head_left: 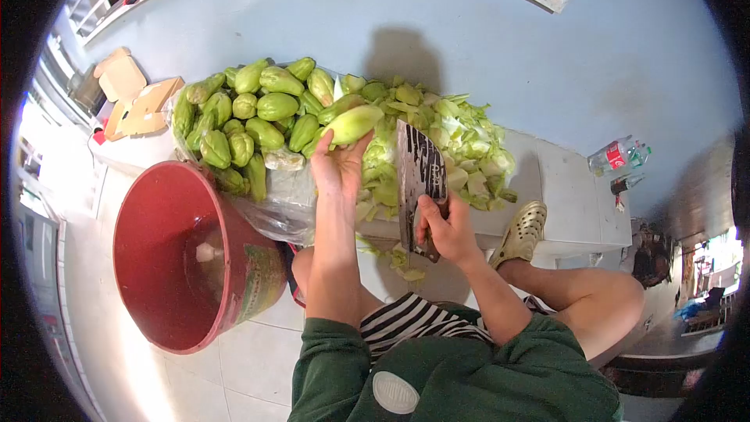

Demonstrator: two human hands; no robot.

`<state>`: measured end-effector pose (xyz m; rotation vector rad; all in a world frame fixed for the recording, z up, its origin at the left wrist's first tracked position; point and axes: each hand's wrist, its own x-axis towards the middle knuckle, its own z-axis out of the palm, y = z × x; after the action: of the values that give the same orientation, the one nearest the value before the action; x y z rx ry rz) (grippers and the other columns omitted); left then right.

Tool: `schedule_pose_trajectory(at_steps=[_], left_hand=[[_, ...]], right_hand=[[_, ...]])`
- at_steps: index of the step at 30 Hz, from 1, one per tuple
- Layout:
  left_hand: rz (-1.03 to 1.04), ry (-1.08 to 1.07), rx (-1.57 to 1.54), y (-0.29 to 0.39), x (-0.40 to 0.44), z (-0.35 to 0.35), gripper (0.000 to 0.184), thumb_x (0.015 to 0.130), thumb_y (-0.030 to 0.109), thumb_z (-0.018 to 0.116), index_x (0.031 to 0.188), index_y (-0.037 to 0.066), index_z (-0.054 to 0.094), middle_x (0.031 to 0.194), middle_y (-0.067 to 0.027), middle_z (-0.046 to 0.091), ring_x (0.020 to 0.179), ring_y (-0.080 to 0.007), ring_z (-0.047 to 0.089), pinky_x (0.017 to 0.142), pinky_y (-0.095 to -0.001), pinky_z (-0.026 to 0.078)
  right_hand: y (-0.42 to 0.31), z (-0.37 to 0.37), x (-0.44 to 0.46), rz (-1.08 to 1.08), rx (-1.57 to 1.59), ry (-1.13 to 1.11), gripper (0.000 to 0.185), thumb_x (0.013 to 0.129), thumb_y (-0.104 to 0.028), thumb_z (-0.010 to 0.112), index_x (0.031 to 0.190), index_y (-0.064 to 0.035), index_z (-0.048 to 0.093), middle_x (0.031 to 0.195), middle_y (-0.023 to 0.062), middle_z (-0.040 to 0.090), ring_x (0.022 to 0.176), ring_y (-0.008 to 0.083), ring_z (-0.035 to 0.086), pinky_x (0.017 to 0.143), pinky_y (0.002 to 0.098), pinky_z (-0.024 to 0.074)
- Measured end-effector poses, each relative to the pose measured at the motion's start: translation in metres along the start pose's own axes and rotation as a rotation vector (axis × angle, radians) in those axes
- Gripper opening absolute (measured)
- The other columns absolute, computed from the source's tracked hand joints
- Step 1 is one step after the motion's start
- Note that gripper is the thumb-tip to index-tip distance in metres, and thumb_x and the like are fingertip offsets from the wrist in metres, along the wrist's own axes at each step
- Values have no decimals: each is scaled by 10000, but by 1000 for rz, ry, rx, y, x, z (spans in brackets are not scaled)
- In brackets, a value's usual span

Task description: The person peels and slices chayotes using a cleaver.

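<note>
My left hand (341, 162) holds up a pale green chayote (355, 123), partly peeled, by its lower side. In my right hand (448, 227) is a wide cleaver (419, 176), its dark, stained blade upright just right of the chayote and apart from it. Behind my left hand, whole green chayotes (277, 106) are heaped on a clear plastic bag (285, 207). A spread of pale green peelings (469, 152) lies behind and to the right of the blade.
A red bucket (168, 258) stands on the floor at the left. An open cardboard box (144, 113) sits on the ledge (558, 187) at its left end, and plastic bottles (617, 156) are at its right end. My shoe (522, 233) touches the ledge.
</note>
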<state>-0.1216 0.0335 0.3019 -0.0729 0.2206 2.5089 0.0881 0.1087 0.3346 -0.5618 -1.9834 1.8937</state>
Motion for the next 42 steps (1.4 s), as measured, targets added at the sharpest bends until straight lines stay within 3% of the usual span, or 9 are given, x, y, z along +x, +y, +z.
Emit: schedule_pose_trajectory(at_steps=[7, 13, 15, 19, 22, 30, 35, 37, 42], left_hand=[[96, -125, 168, 11, -19, 13, 531, 1014, 384, 408, 1299, -64, 436, 1241, -209, 565, 1181, -366, 542, 1053, -478, 443], [-88, -112, 57, 31, -17, -2, 521, 930, 536, 506, 1177, 81, 567, 1042, -118, 628, 840, -282, 620, 660, -299, 578], [-8, 203, 48, 29, -24, 14, 467, 901, 541, 521, 1073, 113, 599, 923, -78, 638, 709, -243, 608, 481, -264, 534], [-1, 109, 6, 35, -18, 4, 411, 885, 513, 538, 1020, 133, 617, 879, -53, 641, 664, -231, 598, 477, -272, 532], [18, 257, -4, 32, -21, 9, 391, 878, 510, 524, 947, 138, 623, 811, -36, 635, 601, -202, 579, 445, -261, 501], [-47, 28, 158, 24, -28, -8, 378, 913, 437, 399, 877, 123, 605, 758, -41, 621, 477, -149, 487, 388, -245, 397], [-54, 98, 191, 23, -34, 4, 365, 909, 410, 388, 843, 120, 599, 720, -37, 604, 433, -163, 436, 378, -270, 376], [-57, 127, 193, 22, -36, 4, 364, 903, 407, 390, 826, 118, 597, 705, -33, 597, 427, -163, 426, 376, -276, 370], [-14, 54, 274, 10, -30, -13, 293, 872, 400, 433, 836, 153, 585, 705, 5, 591, 539, -128, 513, 391, -247, 296]], right_hand=[[-14, 14, -22, -68, -43, 22, 283, 984, -282, 548, 909, -17, 483, 550, 9, 512, 446, 109, 525, 425, 274, 423], [-22, 27, -33, -93, -52, -23, 283, 980, -279, 555, 920, -6, 509, 551, 14, 528, 443, 104, 525, 423, 274, 422], [-24, 28, -36, -87, -93, -26, 283, 978, -271, 558, 924, 5, 528, 551, 17, 551, 456, 96, 537, 428, 269, 426], [-27, 35, -41, -88, -189, -6, 282, 957, -264, 585, 906, 11, 553, 543, 52, 573, 457, 149, 564, 437, 309, 430], [-36, 42, -40, -254, -529, 67, 244, 912, -223, 617, 844, 6, 568, 568, 155, 569, 495, 321, 588, 487, 406, 437], [-43, 62, -25, -513, -638, 91, 192, 898, -142, 589, 811, 2, 497, 617, 193, 561, 587, 390, 592, 530, 444, 451], [-53, 68, -24, -590, -652, 73, 174, 896, -117, 575, 815, 4, 480, 635, 196, 564, 609, 399, 592, 537, 464, 448], [-54, 70, -24, -694, -627, 139, 185, 893, -108, 607, 795, 13, 506, 594, 173, 526, 495, 320, 529, 478, 388, 407], [-45, 73, -16, -520, -644, 90, 184, 907, -131, 559, 819, 11, 484, 635, 210, 564, 617, 413, 585, 542, 473, 444]])
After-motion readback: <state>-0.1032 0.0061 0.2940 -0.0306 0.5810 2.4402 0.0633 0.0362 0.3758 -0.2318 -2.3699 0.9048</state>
